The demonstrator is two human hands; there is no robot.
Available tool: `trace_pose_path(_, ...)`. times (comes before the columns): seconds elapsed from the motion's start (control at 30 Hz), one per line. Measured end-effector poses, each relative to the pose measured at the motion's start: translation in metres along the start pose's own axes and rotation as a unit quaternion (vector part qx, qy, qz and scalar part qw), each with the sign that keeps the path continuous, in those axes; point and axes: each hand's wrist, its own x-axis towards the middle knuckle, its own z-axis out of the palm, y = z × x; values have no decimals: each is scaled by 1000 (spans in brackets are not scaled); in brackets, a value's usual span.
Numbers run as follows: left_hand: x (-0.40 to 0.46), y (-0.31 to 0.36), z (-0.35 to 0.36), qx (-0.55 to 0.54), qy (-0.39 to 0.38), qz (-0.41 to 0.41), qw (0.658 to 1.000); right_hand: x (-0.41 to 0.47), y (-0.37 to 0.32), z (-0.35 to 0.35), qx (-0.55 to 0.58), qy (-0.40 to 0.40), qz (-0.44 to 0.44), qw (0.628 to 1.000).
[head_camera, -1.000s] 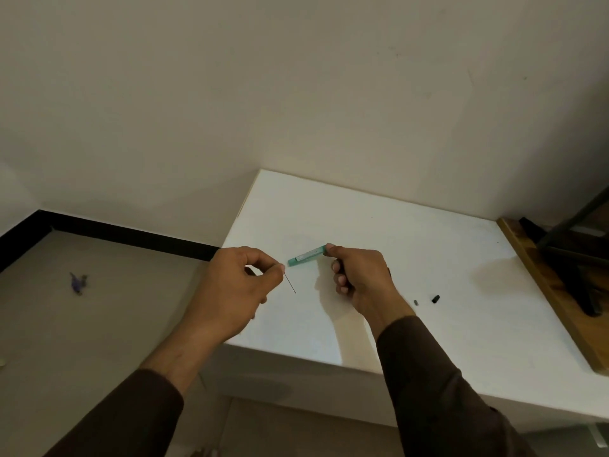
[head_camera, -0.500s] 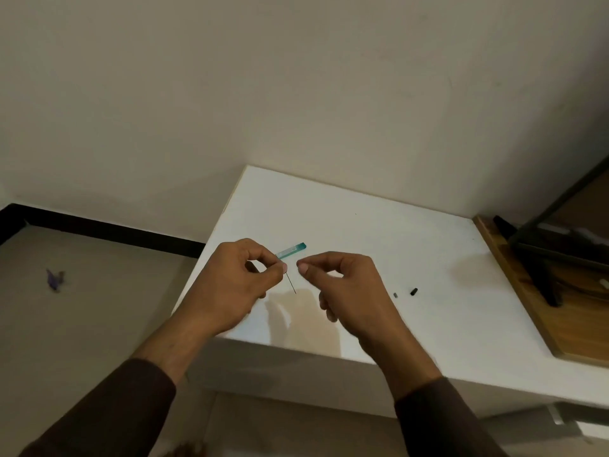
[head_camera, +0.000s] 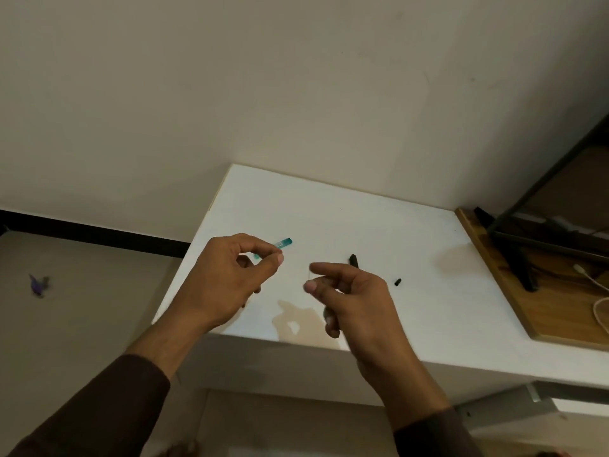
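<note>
My left hand is raised over the left part of the white table and pinches a short teal tube between thumb and forefinger. The tube's far end sticks out up and to the right. My right hand hovers just right of it, thumb and forefinger stretched toward the left hand with a small gap between their tips. A very thin rod seems to stand between those tips, too faint to be sure. The right hand's lower fingers curl round a black pen-like stick, whose tip shows above the knuckles.
A small black cap lies on the table right of my right hand. A wooden board at the right edge carries a black stand and a white cable. A purple scrap lies on the floor at left.
The teal tube passed from my right hand to my left. My right hand reached to the thin rod my left hand pinched, then drew back to the right. The black stick's tip came into view.
</note>
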Motion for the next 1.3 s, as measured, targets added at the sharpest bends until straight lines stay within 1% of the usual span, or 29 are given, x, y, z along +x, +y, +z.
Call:
trace_pose_path(0.1,0,2,16,13,2,-4,1000,-6,7,-29,116,34,39,992)
trace_pose_path(0.17,1,5,33,22,-2,-11,1000,-7,12,-47,146,53,54,986)
trace_pose_path(0.3,-1,9,73,80,-26,1,996,-3,22,-74,127,98,67,985)
trace_pose_path(0.43,-2,15,116,117,-47,-2,992,6,28,-93,124,166,58,977)
trace_pose_path(0.57,6,25,154,146,-24,-17,989,10,31,-105,118,208,31,971)
trace_pose_path(0.67,11,30,172,209,19,-35,977,12,34,-110,114,228,21,967)
trace_pose_path(0.73,14,32,178,239,36,-42,970,14,34,-112,112,231,16,966)
trace_pose_path(0.8,15,32,180,237,38,-53,969,15,34,-113,107,236,12,966)
trace_pose_path(0.97,16,26,164,154,41,-84,984,14,32,-111,116,247,1,962)
trace_pose_path(1.1,12,25,153,173,7,-68,983,14,29,-103,116,249,0,961)
trace_pose_path(1.3,14,25,157,185,15,-46,982,12,30,-102,111,256,1,960)
